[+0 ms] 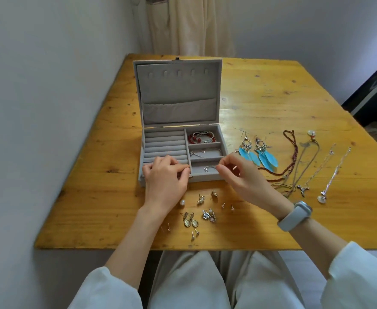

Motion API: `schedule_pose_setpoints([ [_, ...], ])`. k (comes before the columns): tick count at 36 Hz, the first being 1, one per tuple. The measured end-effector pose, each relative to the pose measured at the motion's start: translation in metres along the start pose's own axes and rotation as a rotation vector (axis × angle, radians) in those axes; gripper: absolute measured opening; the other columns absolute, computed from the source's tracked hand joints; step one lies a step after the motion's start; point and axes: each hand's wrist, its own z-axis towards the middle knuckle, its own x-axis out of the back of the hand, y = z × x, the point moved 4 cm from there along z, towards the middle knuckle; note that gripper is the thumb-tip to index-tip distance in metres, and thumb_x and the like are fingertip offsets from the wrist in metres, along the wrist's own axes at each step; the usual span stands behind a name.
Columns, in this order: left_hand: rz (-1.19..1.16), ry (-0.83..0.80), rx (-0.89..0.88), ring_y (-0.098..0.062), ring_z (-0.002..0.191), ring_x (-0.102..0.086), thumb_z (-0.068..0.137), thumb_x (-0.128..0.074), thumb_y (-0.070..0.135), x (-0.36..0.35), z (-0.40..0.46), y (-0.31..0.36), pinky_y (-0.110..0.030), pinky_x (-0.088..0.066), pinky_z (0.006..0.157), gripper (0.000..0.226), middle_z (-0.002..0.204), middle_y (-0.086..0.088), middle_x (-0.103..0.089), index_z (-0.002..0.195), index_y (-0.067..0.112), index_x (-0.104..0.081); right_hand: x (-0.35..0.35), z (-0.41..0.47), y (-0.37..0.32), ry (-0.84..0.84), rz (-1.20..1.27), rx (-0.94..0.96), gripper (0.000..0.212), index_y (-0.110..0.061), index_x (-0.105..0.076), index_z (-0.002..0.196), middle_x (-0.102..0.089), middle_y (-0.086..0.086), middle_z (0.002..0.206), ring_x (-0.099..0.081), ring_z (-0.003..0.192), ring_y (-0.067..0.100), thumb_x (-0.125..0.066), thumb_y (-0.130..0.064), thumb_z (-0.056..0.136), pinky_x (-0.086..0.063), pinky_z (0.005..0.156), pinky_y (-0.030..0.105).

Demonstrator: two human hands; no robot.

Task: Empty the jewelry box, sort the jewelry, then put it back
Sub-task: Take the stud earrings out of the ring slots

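Observation:
A grey velvet jewelry box (222, 139) stands open on the wooden table (272, 97), lid upright. Red bead bracelets (199, 137) fill its far right compartment, a thin silver piece (207, 152) lies in the middle one, and a small silver item (208, 168) in the near one. My left hand (166, 175) rests on the box's front edge over the ring rolls, fingers curled at the divider. My right hand (238, 175) hovers at the box's right front corner and pinches a small thin stud (234, 167). Several small earrings (205, 210) lie in front of the box.
Two blue feather earrings (258, 152) lie right of the box. Further right, several necklaces (312, 166) are laid out in lines, one dark beaded (294, 152). A wall runs along the table's left side. My right wrist wears a grey watch (294, 216).

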Motion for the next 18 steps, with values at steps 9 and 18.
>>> schedule_pose_setpoints([
  [9, -0.04, -0.296, 0.168, -0.013, 0.101, -0.052, 0.086, -0.058, 0.036, 0.003, 0.024, -0.002, -0.032, -0.026, 0.084, 0.012, 0.094, 0.013, -0.065, 0.088, 0.032, -0.069, -0.003, -0.006, 0.006, 0.024, 0.076, -0.03, 0.006, -0.017, -0.055, 0.085, -0.051, -0.005, 0.075, -0.045, 0.066, 0.006, -0.054, -0.018, 0.09, -0.038, 0.059, 0.016],
  [18, 0.117, -0.399, 0.052, -0.016, 0.095, -0.054, 0.094, -0.047, 0.03, -0.003, 0.03, 0.005, -0.04, -0.031, 0.094, 0.015, 0.094, 0.005, -0.064, 0.092, 0.025, -0.061, -0.001, -0.013, 0.014, 0.061, 0.107, -0.034, 0.007, -0.012, -0.058, 0.086, -0.053, -0.004, 0.074, -0.046, 0.064, 0.002, -0.055, -0.017, 0.09, -0.037, 0.059, 0.014],
])
